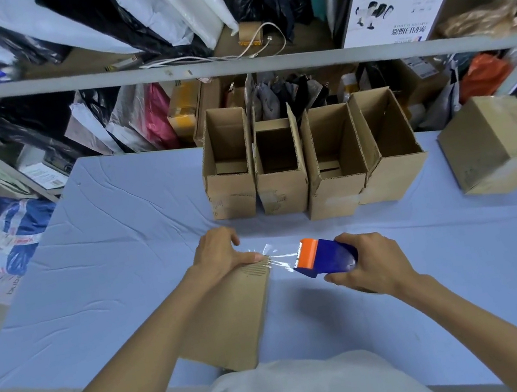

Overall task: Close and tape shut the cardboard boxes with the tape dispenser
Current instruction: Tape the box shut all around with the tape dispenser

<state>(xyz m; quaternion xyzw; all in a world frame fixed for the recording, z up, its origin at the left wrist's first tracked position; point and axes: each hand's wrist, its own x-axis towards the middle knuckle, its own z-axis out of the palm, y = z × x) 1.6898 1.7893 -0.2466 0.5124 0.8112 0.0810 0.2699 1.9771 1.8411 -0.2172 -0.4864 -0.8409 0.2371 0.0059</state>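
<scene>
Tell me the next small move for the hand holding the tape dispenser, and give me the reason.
Probably tilt the tape dispenser so its toothed orange edge cuts the tape. A clear tape strip stretches from it to the far end of the closed cardboard box, where the left hand presses the tape end down. The right hand has the dispenser past the box edge, over the table.

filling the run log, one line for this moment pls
left hand pins box | right hand pulls tape dispenser off its edge | four open boxes wait
</scene>
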